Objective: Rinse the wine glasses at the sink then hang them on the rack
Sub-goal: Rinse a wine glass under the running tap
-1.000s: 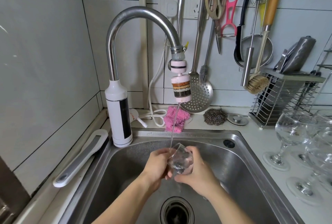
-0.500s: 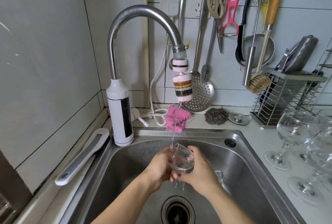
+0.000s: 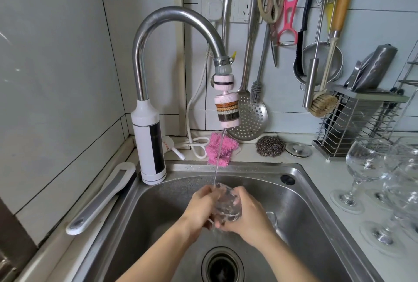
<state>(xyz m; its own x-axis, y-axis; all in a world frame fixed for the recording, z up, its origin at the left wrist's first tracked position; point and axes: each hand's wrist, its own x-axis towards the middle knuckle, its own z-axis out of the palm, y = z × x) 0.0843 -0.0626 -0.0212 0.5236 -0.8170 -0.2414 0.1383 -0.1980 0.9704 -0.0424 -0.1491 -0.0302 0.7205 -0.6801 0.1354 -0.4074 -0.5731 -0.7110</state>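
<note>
Wine glass [image 3: 227, 206] getting rinsed low in the shiny steel sink [image 3: 316, 204]

Left hand [image 3: 200, 208] and right hand [image 3: 250, 216] both have fingers [image 3: 241, 194] curled round its clear rounded bowl, right under the thin water stream [image 3: 218, 157] from the bead-filled faucet filter [image 3: 227, 110]. Stem's hidden behind the right hand, can't really make out the foot. More stemmed glasses [image 3: 364, 164] stand on the pale desk [image 3: 328, 175] at right, overlapping, cut off by the frame edge.
</note>
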